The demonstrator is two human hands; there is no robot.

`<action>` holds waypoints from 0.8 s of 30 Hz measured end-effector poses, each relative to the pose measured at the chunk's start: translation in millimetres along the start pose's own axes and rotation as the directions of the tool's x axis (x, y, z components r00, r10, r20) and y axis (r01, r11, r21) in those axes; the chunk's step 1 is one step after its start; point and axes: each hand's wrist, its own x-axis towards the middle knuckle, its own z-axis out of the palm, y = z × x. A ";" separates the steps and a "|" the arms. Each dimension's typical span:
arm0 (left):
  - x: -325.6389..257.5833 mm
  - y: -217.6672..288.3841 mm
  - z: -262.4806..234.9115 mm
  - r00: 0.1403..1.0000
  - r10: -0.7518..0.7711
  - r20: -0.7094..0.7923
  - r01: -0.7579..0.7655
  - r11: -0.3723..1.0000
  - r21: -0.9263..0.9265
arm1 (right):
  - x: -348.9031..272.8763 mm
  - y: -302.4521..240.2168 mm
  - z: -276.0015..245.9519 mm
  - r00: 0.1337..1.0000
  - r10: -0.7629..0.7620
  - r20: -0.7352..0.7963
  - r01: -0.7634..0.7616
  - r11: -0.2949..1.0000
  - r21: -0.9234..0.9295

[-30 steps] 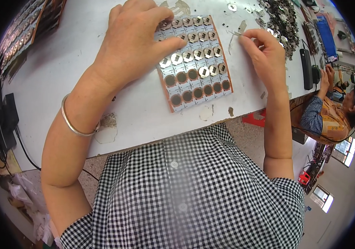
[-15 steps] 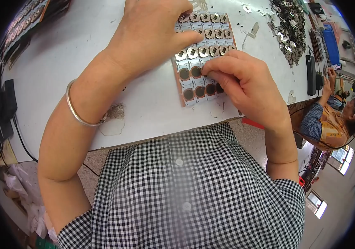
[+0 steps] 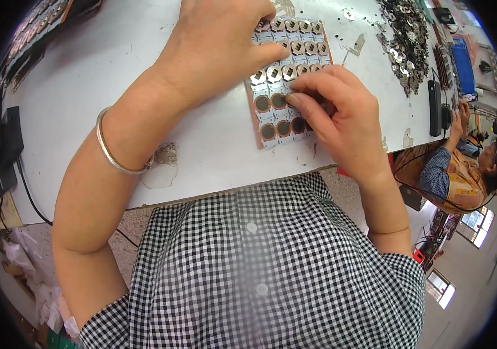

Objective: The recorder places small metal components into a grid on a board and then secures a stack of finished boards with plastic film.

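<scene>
A person in a black-and-white checked shirt [image 3: 202,262] bends over a panel of small circuit boards [image 3: 271,116], which lies flat on a white worktable [image 3: 207,139]. The left hand [image 3: 219,49] reaches over the panel's upper left, thumb spread well away from the fingers: a fingertip is at the left end of the panel's far row, and the thumb lies across its second row. The right hand [image 3: 344,116] comes in over the panel's right side, thumb and forefinger drawn close together above its fourth row; whether they pinch a piece cannot be told. Silvery metal clips [image 3: 273,74] fill the visible places in the panel's three far rows, while dark copper-rimmed circles [image 3: 268,131] show at the left of its two near rows, the rest covered by the right hand. Off the panel's upper right spreads a heap of loose metal pieces [image 3: 406,58], with a long black device [image 3: 434,107] beyond it. Well left of the panel stand a black box with a cable [image 3: 13,148] and, farther up, stacked panels [image 3: 39,29]. Far right of the panel, a co-worker in an orange patterned garment [image 3: 463,174] sits.
</scene>
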 end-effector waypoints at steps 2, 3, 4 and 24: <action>-0.5 -0.4 0.4 1.000 -0.001 -0.006 0.001 1.000 0.001 | -10.2 0.3 6.3 0.997 -0.016 -0.079 0.014 1.000 -0.028; -0.5 -0.4 0.7 1.000 0.000 -0.014 0.000 1.000 0.002 | -13.9 -1.5 9.7 0.992 -0.026 -0.124 0.024 1.000 -0.019; 0.0 0.3 0.5 1.000 0.002 -0.012 -0.002 1.000 0.000 | -16.3 -2.1 11.1 0.985 -0.033 -0.169 0.031 0.999 -0.014; -2.4 -7.1 12.3 0.998 0.013 -0.057 -0.015 0.999 -0.041 | -6.9 6.1 -0.1 0.991 -0.095 -0.095 0.096 0.995 0.014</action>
